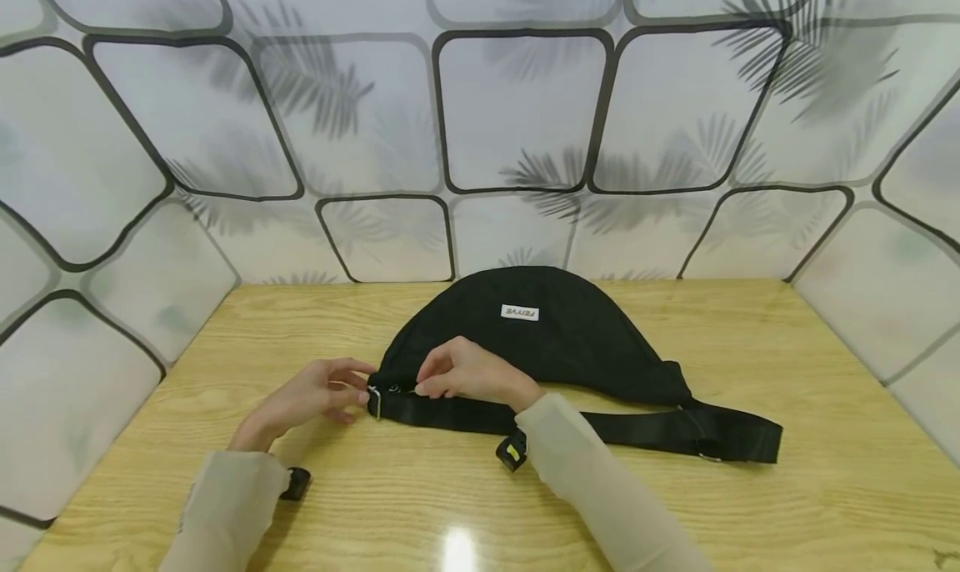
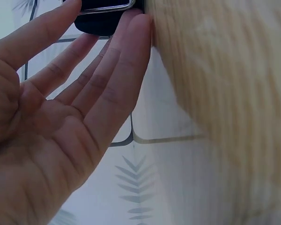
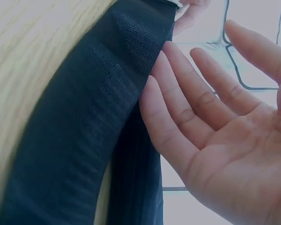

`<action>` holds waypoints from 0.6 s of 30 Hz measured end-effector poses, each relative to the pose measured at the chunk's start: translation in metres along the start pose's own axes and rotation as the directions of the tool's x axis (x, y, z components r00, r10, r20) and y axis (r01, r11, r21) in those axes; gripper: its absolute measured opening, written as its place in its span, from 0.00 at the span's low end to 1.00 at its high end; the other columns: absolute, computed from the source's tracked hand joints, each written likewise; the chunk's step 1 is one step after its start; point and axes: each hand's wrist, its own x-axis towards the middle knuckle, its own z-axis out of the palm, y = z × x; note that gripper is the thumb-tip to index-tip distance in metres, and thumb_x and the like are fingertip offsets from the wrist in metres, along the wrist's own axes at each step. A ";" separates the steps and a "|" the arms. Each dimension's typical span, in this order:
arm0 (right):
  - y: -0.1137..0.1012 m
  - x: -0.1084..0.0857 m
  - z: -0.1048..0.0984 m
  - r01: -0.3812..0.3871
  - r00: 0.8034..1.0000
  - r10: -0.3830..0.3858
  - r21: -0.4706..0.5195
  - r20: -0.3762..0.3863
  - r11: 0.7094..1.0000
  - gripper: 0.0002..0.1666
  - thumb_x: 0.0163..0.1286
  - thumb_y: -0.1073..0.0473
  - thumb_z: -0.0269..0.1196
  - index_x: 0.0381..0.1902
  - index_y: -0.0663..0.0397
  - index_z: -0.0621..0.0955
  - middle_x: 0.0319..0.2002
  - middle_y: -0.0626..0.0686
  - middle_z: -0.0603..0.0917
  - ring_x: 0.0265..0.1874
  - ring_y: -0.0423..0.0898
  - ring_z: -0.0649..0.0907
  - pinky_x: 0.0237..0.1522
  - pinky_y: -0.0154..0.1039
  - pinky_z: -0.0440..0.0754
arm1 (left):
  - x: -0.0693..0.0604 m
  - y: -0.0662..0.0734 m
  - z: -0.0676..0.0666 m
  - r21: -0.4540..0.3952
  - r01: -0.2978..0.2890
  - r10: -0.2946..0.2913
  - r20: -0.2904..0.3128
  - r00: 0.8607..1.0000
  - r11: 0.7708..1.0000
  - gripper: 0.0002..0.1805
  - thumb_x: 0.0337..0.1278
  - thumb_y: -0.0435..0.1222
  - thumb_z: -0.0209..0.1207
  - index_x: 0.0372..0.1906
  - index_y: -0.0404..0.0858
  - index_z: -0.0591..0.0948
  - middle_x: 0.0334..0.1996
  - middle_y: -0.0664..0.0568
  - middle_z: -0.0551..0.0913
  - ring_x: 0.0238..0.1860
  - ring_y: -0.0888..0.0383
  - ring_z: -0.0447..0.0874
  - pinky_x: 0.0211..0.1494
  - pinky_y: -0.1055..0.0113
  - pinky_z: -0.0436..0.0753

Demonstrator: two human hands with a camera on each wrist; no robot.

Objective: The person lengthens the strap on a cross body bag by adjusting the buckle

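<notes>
A black waist bag with a small white label lies on the wooden table, curved side toward the back wall. Its black strap runs along the front and folds back at the right. At the bag's left end, the left hand holds the metal strap buckle between thumb and fingers. Just right of that buckle, the right hand hovers over the strap, palm inward. Its fingers lie against or very near the strap's edge in the right wrist view, with the thumb apart and nothing gripped.
The light wooden table meets a patterned fabric wall at the back and sides. A second strap adjuster lies at the right fold. Small black devices are worn at both wrists.
</notes>
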 end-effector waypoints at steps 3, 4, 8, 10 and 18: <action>0.000 0.002 0.001 -0.013 1.000 0.013 -0.006 0.001 1.000 0.09 0.70 0.65 0.66 0.43 0.67 0.86 0.33 0.52 0.87 0.34 0.46 0.85 0.39 0.38 0.83 | 0.000 0.001 0.001 0.000 -0.003 0.003 0.001 1.000 1.000 0.28 0.69 0.32 0.61 0.67 0.21 0.69 0.55 0.30 0.77 0.45 0.47 0.85 0.44 0.53 0.86; 0.000 0.003 0.002 -0.017 1.000 0.017 -0.006 -0.001 1.000 0.09 0.70 0.65 0.66 0.43 0.67 0.86 0.33 0.52 0.87 0.34 0.45 0.84 0.38 0.37 0.82 | 0.001 0.001 0.001 -0.002 -0.003 0.003 0.003 1.000 1.000 0.28 0.69 0.31 0.61 0.67 0.21 0.68 0.56 0.29 0.77 0.44 0.47 0.85 0.44 0.53 0.86; 0.003 0.006 0.003 -0.027 1.000 0.026 -0.017 -0.008 1.000 0.08 0.70 0.65 0.66 0.42 0.67 0.86 0.33 0.51 0.86 0.31 0.42 0.83 0.36 0.36 0.82 | 0.002 0.004 0.000 -0.013 0.007 -0.007 -0.006 1.000 1.000 0.28 0.70 0.31 0.60 0.68 0.21 0.68 0.59 0.26 0.73 0.43 0.46 0.86 0.42 0.55 0.87; 0.003 0.008 0.004 -0.037 0.999 0.037 -0.018 -0.015 0.999 0.08 0.70 0.65 0.66 0.42 0.67 0.87 0.33 0.50 0.86 0.31 0.43 0.83 0.36 0.36 0.82 | 0.002 0.005 0.000 -0.008 0.009 -0.009 -0.014 1.000 1.000 0.27 0.71 0.31 0.59 0.68 0.21 0.68 0.61 0.26 0.72 0.42 0.46 0.87 0.41 0.56 0.86; 0.004 0.012 0.006 -0.062 0.998 0.062 0.012 -0.030 0.998 0.09 0.70 0.66 0.66 0.42 0.69 0.87 0.31 0.48 0.84 0.28 0.42 0.81 0.33 0.35 0.81 | 0.005 0.009 0.002 0.056 -0.042 0.044 -0.044 0.998 0.998 0.27 0.72 0.33 0.59 0.68 0.24 0.70 0.65 0.26 0.69 0.37 0.49 0.86 0.37 0.59 0.85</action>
